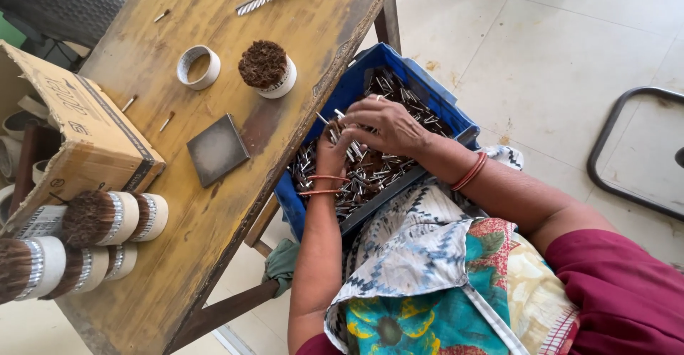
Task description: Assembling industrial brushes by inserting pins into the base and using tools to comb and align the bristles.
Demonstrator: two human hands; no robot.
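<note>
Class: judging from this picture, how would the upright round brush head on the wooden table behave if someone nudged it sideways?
The brush head stands on its flat white band, squat and wide, so it would probably slide rather than tip. Laid sideways, like the brushes at the table's left edge, its round shape might let it roll. Its bristles look stiff.

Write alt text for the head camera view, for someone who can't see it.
Seen from above, a person's left hand and right hand dig into a blue crate of small metal pins on their lap. Beside it, a worn yellow wooden table holds round brush heads, a white ring and a cardboard box.
</note>
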